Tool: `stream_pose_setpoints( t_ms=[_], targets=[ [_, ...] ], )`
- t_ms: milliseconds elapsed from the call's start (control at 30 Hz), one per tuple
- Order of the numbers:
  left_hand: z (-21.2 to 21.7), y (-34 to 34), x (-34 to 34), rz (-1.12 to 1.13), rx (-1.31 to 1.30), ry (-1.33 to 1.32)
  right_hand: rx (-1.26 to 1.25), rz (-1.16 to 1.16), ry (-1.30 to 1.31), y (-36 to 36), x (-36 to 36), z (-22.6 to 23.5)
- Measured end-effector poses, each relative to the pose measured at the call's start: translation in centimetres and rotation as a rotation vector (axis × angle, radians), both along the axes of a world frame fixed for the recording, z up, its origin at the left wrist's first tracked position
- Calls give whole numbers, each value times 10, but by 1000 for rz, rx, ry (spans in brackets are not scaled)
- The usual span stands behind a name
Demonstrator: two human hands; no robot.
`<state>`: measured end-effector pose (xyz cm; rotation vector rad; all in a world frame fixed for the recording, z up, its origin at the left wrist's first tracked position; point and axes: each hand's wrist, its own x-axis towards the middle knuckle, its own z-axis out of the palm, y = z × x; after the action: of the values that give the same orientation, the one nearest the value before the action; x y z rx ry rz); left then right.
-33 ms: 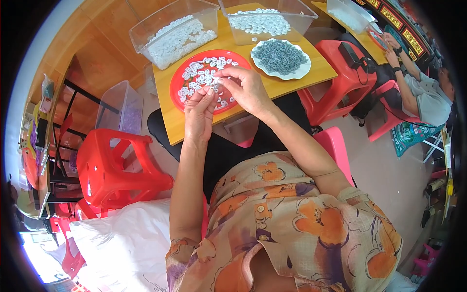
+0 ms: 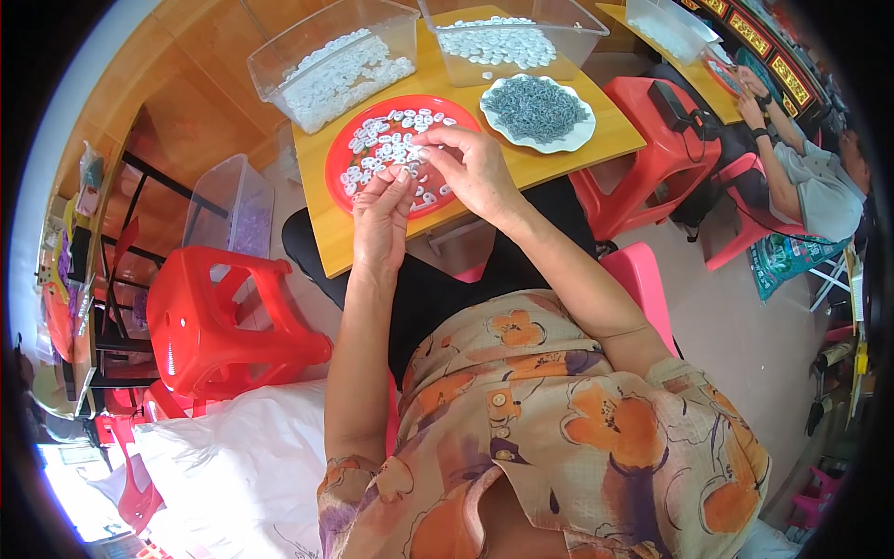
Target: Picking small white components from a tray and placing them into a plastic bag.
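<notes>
Both of my hands meet over the near edge of a round red tray (image 2: 337, 170). My left hand (image 2: 380, 219) pinches a small white piece (image 2: 413, 171) between thumb and fingertips. Just beside it, my right hand (image 2: 477, 175) has its thumb and forefinger brought together; whatever lies between them is too small to name. Scattered across the tray are many small white oval pieces (image 2: 382, 138) with dark openings. To the right, a white wavy-rimmed plate (image 2: 575, 140) bears a heap of small grey slender parts (image 2: 534, 110).
Two clear plastic bins (image 2: 335, 70) (image 2: 523, 58) with white pieces stand along the back of the yellow table (image 2: 610, 142). Red stools (image 2: 200, 321) (image 2: 652, 140) flank me. A white sack (image 2: 242, 466) lies at lower left. Another person (image 2: 801, 177) works at a table on the right.
The fingers of my right hand have shifted very slightly at the small piece. Everything else looks the same.
</notes>
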<state>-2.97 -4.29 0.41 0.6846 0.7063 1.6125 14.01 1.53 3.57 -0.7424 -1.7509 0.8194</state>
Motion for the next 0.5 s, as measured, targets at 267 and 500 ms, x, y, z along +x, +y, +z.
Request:
stream_pose_setpoints(
  t_ms=[267,500],
  targets=[
    [13,-7,1,122,-74,113,-325,98,183,4,6,-1],
    [9,-8,4,64,4,182,-538,322,290,2,14,8]
  ],
)
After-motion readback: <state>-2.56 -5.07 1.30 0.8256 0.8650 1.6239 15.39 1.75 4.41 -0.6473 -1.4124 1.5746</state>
